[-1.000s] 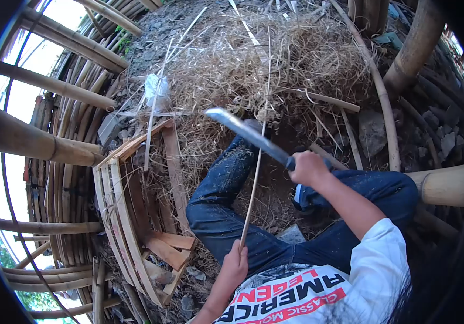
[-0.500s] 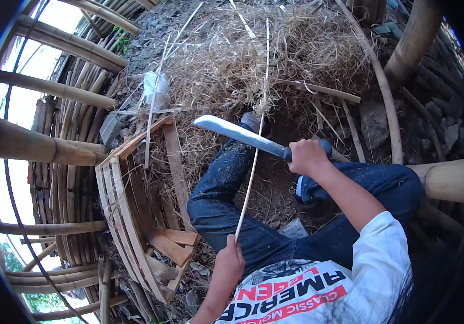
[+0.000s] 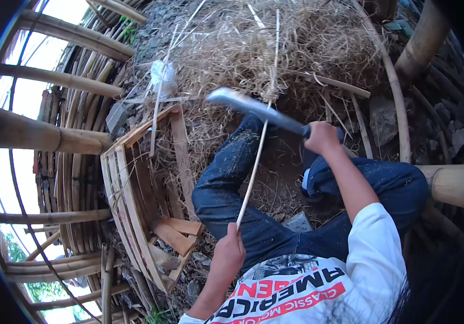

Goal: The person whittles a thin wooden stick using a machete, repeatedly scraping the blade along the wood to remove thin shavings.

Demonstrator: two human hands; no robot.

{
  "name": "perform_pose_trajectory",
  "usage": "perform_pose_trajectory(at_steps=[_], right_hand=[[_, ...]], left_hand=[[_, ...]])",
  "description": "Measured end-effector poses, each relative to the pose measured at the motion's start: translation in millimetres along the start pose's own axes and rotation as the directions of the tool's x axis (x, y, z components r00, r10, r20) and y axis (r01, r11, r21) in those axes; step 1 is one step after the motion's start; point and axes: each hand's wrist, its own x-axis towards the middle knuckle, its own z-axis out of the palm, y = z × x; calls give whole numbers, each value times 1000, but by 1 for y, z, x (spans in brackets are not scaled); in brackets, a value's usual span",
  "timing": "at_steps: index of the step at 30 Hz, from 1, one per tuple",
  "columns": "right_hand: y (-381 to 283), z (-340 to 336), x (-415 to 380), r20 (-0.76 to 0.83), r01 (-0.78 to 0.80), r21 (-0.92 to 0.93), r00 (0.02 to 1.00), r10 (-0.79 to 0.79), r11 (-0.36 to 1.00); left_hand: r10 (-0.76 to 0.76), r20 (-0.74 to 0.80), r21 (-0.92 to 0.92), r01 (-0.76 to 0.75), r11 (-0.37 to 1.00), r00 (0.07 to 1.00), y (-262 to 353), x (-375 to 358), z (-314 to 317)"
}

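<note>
My left hand (image 3: 229, 250) is closed on the near end of a long, thin bamboo strip (image 3: 253, 178). From there the strip runs forward between my legs to the pile of curly shavings (image 3: 313, 46). The handle of a machete is wrapped in my right hand (image 3: 322, 137). Its broad blade (image 3: 254, 109), blurred by motion, points left and crosses over the strip. Bits of shavings cling to my dark jeans (image 3: 226, 178).
At my left stands a slatted wooden crate (image 3: 129, 200) with wood offcuts inside. Bamboo poles (image 3: 65, 83) make a frame along the left side, and a thick bamboo post (image 3: 423, 40) rises at the upper right. A plastic bag (image 3: 163, 75) lies beside the shavings. Stones (image 3: 384, 121) lie at right.
The machete and my right hand have moved forward along the strip, away from my body. My left hand keeps its grip on the strip's near end. The whole view has shifted slightly.
</note>
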Motion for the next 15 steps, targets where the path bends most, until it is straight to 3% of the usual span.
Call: perform_pose_trajectory(at_steps=[2, 6, 7, 8, 10, 12, 15], right_hand=[[3, 8, 3, -97, -112, 147, 987, 127, 983], [-4, 31, -17, 23, -167, 348, 985, 170, 922], [3, 49, -24, -68, -111, 395, 986, 150, 912], [6, 53, -30, 16, -187, 409, 980, 197, 893], [3, 51, -39, 29, -184, 390, 982, 188, 902], [-1, 44, -40, 25, -136, 383, 990, 137, 914], [-10, 42, -38, -3, -81, 471, 996, 93, 879]], left_hand=[[44, -25, 30, -43, 999, 999, 4, 6, 4], [22, 72, -4, -22, 1000, 997, 12, 9, 23], [-4, 106, -64, 11, 998, 994, 12, 11, 22], [25, 98, -126, -13, 992, 995, 5, 13, 23], [76, 151, -180, -49, 982, 986, -4, 17, 10], [-101, 324, -384, 228, 895, 941, 5, 18, -14], [-82, 386, -606, 319, 729, 919, -10, 16, -21]])
